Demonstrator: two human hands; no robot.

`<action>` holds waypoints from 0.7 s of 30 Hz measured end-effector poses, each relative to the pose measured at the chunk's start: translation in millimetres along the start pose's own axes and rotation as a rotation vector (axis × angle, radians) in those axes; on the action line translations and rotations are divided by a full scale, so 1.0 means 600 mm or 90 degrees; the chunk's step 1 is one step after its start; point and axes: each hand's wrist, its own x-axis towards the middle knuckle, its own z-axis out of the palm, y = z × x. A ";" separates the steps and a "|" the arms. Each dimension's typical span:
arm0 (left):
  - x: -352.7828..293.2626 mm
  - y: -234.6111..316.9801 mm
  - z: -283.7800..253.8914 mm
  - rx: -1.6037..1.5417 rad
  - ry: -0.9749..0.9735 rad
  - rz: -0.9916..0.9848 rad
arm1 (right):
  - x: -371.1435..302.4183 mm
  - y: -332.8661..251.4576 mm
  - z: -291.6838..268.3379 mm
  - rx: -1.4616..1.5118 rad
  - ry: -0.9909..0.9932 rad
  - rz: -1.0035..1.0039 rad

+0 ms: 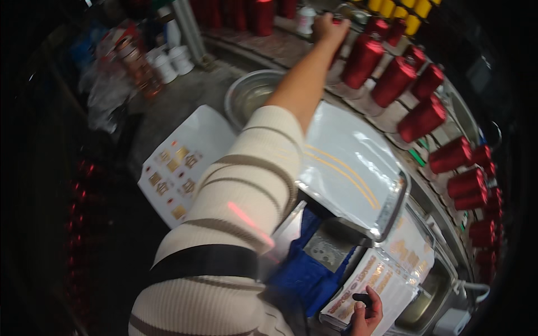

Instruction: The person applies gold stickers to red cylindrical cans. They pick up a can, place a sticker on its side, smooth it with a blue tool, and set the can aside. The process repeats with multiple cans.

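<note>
My left arm, in a cream sleeve with brown stripes, stretches far across to the top of the view. There my left hand (330, 29) is closed around the top of a red metallic bottle (337, 53), mostly hidden by the hand. More red bottles (363, 60) stand just right of it, and a small white jar (305, 20) is on its left. At the lower right my right hand (367, 318) hovers by a stack of printed decal sheets (358, 280). Its fingers are loosely bent and apart; a small black piece, seemingly a finger cover, shows at one fingertip.
A metal tray (350, 151) with a white surface and orange lines lies mid-table. Beside it are a metal bowl (238, 101), a blue cloth (302, 280), and a white sheet with gold prints (174, 162). Red bottles curve along the right. Yellow items (412, 23) stand at the far back.
</note>
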 end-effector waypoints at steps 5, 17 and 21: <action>-0.066 0.015 0.029 -0.135 0.178 -0.055 | 0.013 -0.090 0.034 -0.048 -0.017 0.036; -0.169 0.137 -0.465 -0.580 0.088 -0.110 | -0.067 -0.309 0.185 -0.237 -0.059 -0.093; -0.243 0.196 -0.623 -0.822 -0.114 -0.314 | -0.077 -0.330 0.220 -0.133 -0.132 -0.125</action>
